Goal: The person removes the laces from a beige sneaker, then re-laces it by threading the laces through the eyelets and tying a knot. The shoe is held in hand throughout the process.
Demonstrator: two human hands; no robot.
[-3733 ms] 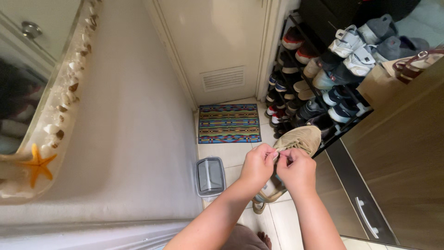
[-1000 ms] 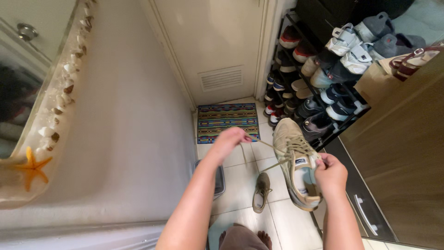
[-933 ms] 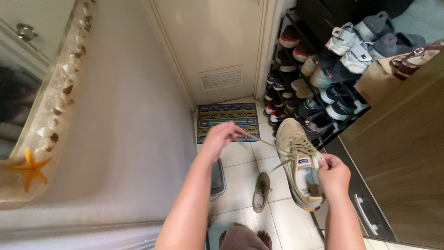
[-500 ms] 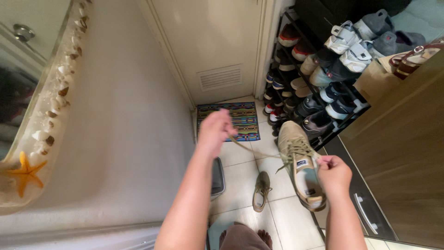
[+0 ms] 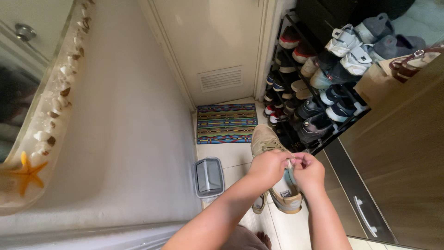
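Left hand: my left hand (image 5: pixel 267 167) is curled over the top of the tan sneaker (image 5: pixel 274 172), fingers bunched and pinching at the lace area right where it meets the other hand.
Right hand: my right hand (image 5: pixel 309 172) is closed too, thumb and fingertips pinched on something small and pale between the two hands; I take it for lace, but I cannot tell for sure.
Hands together: knuckles touching, pressed close over the shoe's tongue.
Tan sneaker: held up in the air between both hands, toe pointing away from me toward the mat, heel toward me, opening facing up.
Second shoe: a darker olive shoe (image 5: pixel 259 203) lies on the floor tiles (image 5: pixel 231 155) under the held one, mostly hidden by it and my left forearm.
Bin: a small grey bin (image 5: pixel 209 177) sits on the tiles just left of my left forearm, against the wall.
Mat: a striped multicoloured mat (image 5: pixel 226 123) lies beyond the sneaker's toe, before a cream door (image 5: pixel 212 46).
Shoe rack: a black rack (image 5: pixel 319 88) packed with footwear stands to the right, near the sneaker.
Right edge: brown cabinet front (image 5: pixel 397 157).
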